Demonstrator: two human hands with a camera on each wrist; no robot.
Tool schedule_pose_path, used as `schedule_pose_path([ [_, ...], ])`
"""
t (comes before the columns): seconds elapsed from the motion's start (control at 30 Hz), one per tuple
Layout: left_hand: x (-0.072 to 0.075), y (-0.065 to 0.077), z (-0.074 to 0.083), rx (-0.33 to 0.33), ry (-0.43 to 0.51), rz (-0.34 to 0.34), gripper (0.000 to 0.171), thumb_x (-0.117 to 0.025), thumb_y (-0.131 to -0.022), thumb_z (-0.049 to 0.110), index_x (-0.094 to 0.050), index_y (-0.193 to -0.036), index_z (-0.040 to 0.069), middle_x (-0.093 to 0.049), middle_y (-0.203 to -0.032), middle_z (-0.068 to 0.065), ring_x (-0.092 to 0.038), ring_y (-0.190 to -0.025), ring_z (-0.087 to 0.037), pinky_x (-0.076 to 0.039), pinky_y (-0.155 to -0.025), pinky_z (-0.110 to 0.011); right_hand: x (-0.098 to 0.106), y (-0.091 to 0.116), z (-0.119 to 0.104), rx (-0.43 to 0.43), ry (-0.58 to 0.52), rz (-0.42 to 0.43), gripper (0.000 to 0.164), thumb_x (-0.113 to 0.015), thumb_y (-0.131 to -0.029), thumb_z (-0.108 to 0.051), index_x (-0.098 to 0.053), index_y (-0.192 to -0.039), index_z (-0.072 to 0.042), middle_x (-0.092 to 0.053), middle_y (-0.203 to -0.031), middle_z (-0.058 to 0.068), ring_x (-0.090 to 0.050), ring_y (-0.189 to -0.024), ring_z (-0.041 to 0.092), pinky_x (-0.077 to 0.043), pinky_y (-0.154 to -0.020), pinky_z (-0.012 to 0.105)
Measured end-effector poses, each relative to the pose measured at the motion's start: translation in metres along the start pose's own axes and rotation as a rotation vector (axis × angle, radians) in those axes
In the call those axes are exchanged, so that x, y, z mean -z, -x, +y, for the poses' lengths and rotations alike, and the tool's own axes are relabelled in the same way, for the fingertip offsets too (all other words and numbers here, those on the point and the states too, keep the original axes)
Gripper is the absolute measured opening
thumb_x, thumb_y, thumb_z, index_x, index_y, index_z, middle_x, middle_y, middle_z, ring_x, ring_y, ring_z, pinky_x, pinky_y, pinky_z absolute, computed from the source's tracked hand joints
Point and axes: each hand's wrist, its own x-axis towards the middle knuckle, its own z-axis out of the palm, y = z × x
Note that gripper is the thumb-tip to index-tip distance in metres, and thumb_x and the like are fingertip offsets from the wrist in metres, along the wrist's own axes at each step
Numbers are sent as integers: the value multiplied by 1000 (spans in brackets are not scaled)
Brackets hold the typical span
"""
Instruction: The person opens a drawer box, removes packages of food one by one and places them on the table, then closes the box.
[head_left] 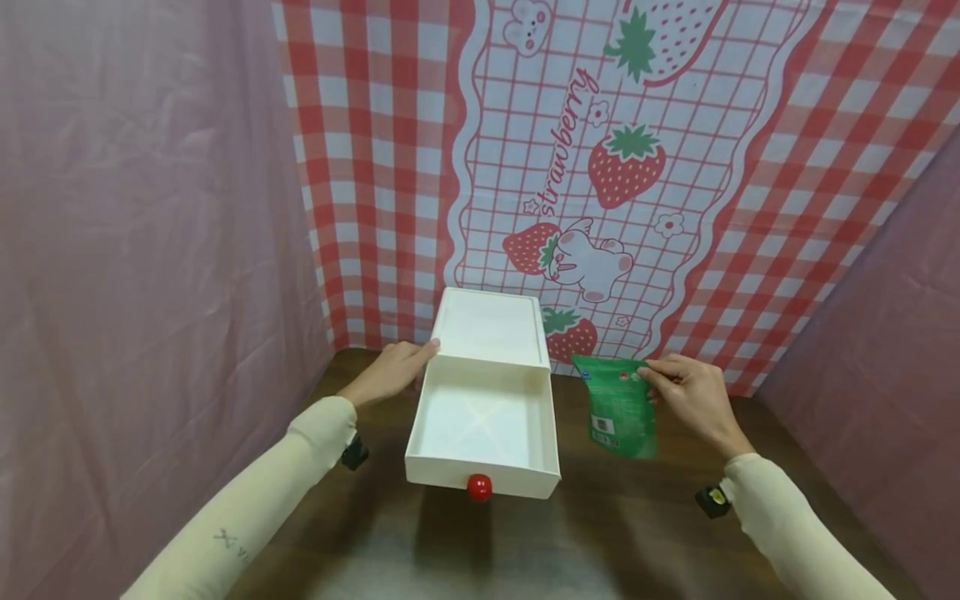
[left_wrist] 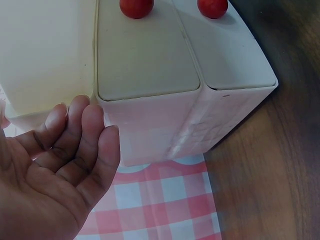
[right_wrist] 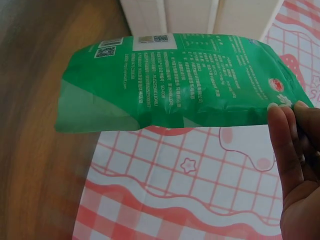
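Observation:
A white drawer cabinet (head_left: 491,323) stands before me, its top drawer (head_left: 480,417) pulled out toward me with bare floor inside and a red knob (head_left: 479,487) on its front. My left hand (head_left: 396,367) is at the cabinet's left side, thumb along the top edge. In the left wrist view, the loosely bent fingers (left_wrist: 92,132) meet the side wall near the pulled-out drawer. To the right of the drawer, my right hand (head_left: 693,396) pinches a green packet (head_left: 621,408) by one upper corner between thumb and fingers. White printing and a barcode label cover the packet's visible face.
Below the top drawer are two closed drawers (left_wrist: 147,55) with red knobs. The cabinet stands on a dark wooden table (head_left: 360,533). Behind it hangs a red-and-white strawberry cloth (head_left: 510,150); pink curtains (head_left: 150,250) close off both sides.

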Motion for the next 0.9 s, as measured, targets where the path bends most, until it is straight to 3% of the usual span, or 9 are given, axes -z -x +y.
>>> schedule_pose_path([
  [0.17,-1,0,-1,11,8,-8,69,-38,-108,56,-75,-97,0,-71,-80,-18,-64,-62,-18,-56,-59,-35,-5,1,8,-9,-16,-8,18,-73,-97,-11,-79,-108,1,-70,-81,4,-66,-59,9,-53,-52,23],
  [0.43,0,1,3,22,11,8,65,-39,-108,56,-74,-87,5,-67,-70,-5,-64,-61,-18,-56,-60,-37,-17,-2,19,25,-26,3,17,-74,-96,-9,-78,-107,3,-70,-81,6,-66,-57,9,-53,-52,23],
  [0.6,0,0,2,8,8,7,67,-39,-108,57,-74,-87,4,-67,-70,-5,-66,-64,-23,-55,-59,-35,-28,-6,24,0,-20,-9,18,-74,-97,-13,-79,-106,2,-72,-86,7,-66,-58,7,-54,-53,23],
  [0.77,0,-1,2,10,7,4,69,-38,-107,58,-75,-86,3,-68,-68,-5,-66,-62,-21,-55,-57,-33,-39,-10,28,-28,-48,0,16,-73,-98,-14,-80,-102,0,-71,-83,5,-66,-60,10,-54,-55,23],
  [0.9,0,0,1,7,-7,10,71,-37,-108,58,-74,-81,3,-67,-66,-4,-64,-59,-18,-57,-60,-40,-49,-13,29,-42,-76,12,18,-71,-99,-14,-80,-104,0,-71,-86,7,-67,-62,10,-55,-55,22],
])
